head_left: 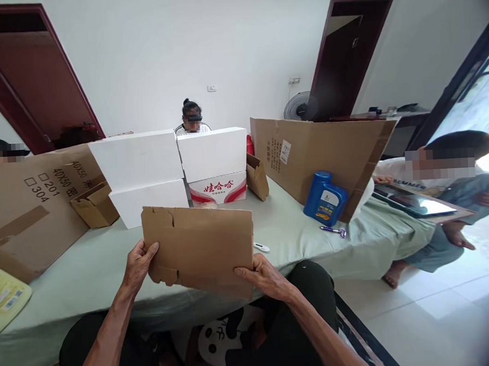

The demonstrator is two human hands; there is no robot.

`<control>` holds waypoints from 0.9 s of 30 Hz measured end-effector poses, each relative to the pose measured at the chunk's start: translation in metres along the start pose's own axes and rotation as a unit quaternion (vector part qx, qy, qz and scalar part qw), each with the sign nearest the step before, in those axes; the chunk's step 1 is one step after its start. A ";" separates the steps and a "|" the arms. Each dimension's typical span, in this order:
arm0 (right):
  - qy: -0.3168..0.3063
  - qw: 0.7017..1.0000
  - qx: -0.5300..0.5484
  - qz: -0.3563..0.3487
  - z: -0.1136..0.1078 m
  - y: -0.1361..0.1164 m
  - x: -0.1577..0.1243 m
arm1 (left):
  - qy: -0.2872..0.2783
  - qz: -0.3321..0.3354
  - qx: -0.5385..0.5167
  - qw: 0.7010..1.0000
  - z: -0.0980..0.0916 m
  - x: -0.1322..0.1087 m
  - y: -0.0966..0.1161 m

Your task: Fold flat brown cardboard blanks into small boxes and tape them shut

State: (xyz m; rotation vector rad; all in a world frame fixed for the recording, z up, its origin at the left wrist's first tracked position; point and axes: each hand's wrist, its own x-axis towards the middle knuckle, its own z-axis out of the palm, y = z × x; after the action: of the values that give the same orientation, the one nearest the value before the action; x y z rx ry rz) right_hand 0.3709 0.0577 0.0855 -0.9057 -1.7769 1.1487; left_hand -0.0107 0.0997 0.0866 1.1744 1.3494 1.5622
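A flat brown cardboard piece (202,248) with slots cut along its left part is held up over the front edge of the table. My left hand (140,265) grips its left edge, thumb on the near face. At the lower right, my right hand (263,275) is closed on the same piece, thumb across its face. Just behind the cardboard's right edge, a white tool (261,247) lies on the table, partly hidden.
White boxes (139,161) and a red-and-white carton (218,190) stand across the green-covered table (287,219). Large cardboard panels (312,157) rise on both sides. A blue bottle (325,199) and a purple pen-like item (333,231) are at right. Other people sit around.
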 end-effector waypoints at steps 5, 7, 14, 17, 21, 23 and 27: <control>0.063 0.998 0.020 0.014 -0.032 -0.007 -0.021 | -0.086 -0.012 0.023 0.996 0.020 -0.002 0.003; 0.108 0.994 0.021 0.011 -0.046 -0.010 -0.029 | -0.106 -0.008 0.029 0.994 0.028 -0.002 0.004; 0.435 0.882 -0.174 -0.050 -0.117 0.005 -0.038 | -0.110 -0.011 0.068 0.991 0.035 -0.001 -0.004; 0.473 0.817 -0.330 0.025 -0.159 0.018 -0.031 | -0.100 -0.024 0.088 0.991 0.026 -0.002 -0.021; 0.476 0.766 -0.417 0.114 -0.199 0.032 -0.007 | -0.082 -0.047 0.107 0.990 0.013 -0.002 -0.047; 0.469 0.758 -0.430 0.140 -0.208 0.040 0.009 | -0.079 -0.060 0.115 0.988 0.010 -0.004 -0.057; 0.432 0.752 -0.462 0.187 -0.215 0.057 0.044 | -0.068 -0.071 0.126 0.987 0.008 -0.006 -0.072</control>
State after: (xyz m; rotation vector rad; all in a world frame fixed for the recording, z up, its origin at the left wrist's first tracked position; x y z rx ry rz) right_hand 0.5551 0.1898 0.0974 -2.0293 -1.2813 -0.1607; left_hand -0.0027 0.1084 0.0150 1.2796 1.5349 1.2147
